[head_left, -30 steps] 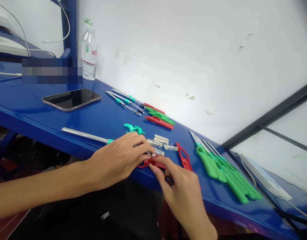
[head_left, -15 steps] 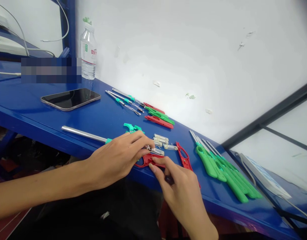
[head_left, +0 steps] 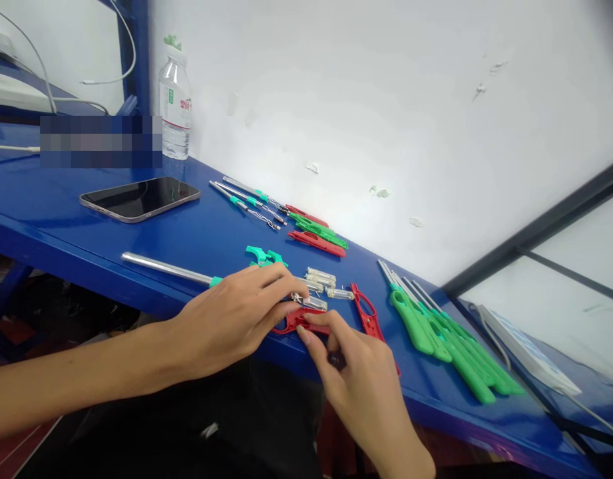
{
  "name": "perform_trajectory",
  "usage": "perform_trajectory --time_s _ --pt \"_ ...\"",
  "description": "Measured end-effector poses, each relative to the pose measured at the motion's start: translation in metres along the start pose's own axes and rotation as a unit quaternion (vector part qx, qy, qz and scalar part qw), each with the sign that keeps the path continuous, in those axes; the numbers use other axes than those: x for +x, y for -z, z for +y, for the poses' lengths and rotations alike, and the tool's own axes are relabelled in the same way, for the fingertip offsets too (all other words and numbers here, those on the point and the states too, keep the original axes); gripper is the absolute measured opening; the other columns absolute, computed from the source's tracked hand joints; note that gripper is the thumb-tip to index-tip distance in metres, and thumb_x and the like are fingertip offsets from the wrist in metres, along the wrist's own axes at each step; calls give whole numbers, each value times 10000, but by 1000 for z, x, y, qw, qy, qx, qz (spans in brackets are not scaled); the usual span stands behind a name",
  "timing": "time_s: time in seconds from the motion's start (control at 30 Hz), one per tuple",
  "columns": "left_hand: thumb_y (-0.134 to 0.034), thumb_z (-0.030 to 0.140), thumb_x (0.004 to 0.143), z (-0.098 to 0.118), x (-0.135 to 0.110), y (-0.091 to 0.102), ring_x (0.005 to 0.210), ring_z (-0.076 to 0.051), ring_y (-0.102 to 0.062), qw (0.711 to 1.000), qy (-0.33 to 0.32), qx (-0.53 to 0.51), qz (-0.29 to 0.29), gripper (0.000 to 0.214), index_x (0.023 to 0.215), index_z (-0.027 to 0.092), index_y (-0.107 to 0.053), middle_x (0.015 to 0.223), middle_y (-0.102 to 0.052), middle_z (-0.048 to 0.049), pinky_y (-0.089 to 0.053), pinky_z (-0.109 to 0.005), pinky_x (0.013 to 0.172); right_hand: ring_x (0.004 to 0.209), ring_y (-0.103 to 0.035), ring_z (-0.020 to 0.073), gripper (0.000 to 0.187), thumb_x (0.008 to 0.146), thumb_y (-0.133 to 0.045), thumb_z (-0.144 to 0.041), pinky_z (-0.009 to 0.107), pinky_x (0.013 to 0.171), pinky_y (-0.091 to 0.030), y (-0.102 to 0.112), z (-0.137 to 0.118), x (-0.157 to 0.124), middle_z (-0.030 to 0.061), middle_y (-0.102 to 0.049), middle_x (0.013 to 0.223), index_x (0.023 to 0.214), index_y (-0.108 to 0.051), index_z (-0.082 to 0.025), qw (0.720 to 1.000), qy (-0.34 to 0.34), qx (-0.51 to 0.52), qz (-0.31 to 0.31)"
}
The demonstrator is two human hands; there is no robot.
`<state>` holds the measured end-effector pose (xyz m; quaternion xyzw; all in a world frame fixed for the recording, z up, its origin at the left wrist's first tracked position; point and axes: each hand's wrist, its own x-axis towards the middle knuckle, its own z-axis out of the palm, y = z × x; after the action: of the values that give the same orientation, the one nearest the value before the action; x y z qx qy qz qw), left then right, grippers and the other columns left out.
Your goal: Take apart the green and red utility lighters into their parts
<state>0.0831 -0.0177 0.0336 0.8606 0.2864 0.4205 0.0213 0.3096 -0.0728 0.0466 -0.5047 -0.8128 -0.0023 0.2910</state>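
Note:
My left hand (head_left: 246, 306) is closed in a pinch at the wired end (head_left: 297, 297) of a metal lighter tube (head_left: 166, 266) with a teal collar, which runs beneath the hand. Under its fingertips, at the table's front edge, lies a red lighter casing half (head_left: 286, 322), inner side up. My right hand (head_left: 363, 372) pinches thumb and forefinger on that casing's middle; whether a small part is between them is hidden. A dark rounded object (head_left: 337, 359) shows in the curled right fingers, its kind unclear. Clear fuel tanks (head_left: 321, 277) and teal triggers (head_left: 266, 256) lie just beyond.
Another red casing half (head_left: 369, 313) lies right of the tanks. Several green lighters (head_left: 450, 339) are grouped farther right. Wired metal tubes (head_left: 246, 199) and red and green casing halves (head_left: 319, 243) lie along the wall. A phone (head_left: 140, 198) and water bottle (head_left: 175, 106) are at left.
The left fingers have shifted very slightly at the wired end. The right hand keeps its pinch on the red casing half, nearly still.

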Motion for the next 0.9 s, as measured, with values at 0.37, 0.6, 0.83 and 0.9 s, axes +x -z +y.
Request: perform_trajectory --time_s 0.37,0.6,0.83,0.9 --pt "-469 220 1151 0 1 -1 979 -181 -676 1000 -9 1 16 154 1224 235 -604 1131 -700 -15 -526 -312 852 495 -551 145 172 1116 -626 -388 266 567 -348 -1 0 -1 -64 -614 657 1163 -758 -288 1000 -9 6 -6" --pt "-489 127 1106 -2 1 -3 1158 -249 -626 999 5 38 20 176 1092 199 -649 1194 -697 -67 -455 -477 1043 468 -509 140 189 1123 -614 -396 271 550 -332 -2 1 -1 -73 -585 636 1161 -756 -279 1000 -3 4 4" --pt "-484 147 1065 4 0 -2 973 -259 -561 997 4 71 26 205 1062 181 -687 1069 -682 -85 -455 -461 870 493 -538 133 193 1123 -599 -363 258 565 -357 -4 1 -1 -68 -587 640 1157 -763 -267 1000 2 3 16" --pt "-477 173 1067 4 -1 -2 947 -259 -545 997 8 75 12 208 1069 187 -684 1054 -674 -83 -433 -453 843 502 -554 127 195 1125 -596 -355 251 564 -363 -5 1 -1 -64 -604 652 1150 -764 -261 1000 6 5 22"
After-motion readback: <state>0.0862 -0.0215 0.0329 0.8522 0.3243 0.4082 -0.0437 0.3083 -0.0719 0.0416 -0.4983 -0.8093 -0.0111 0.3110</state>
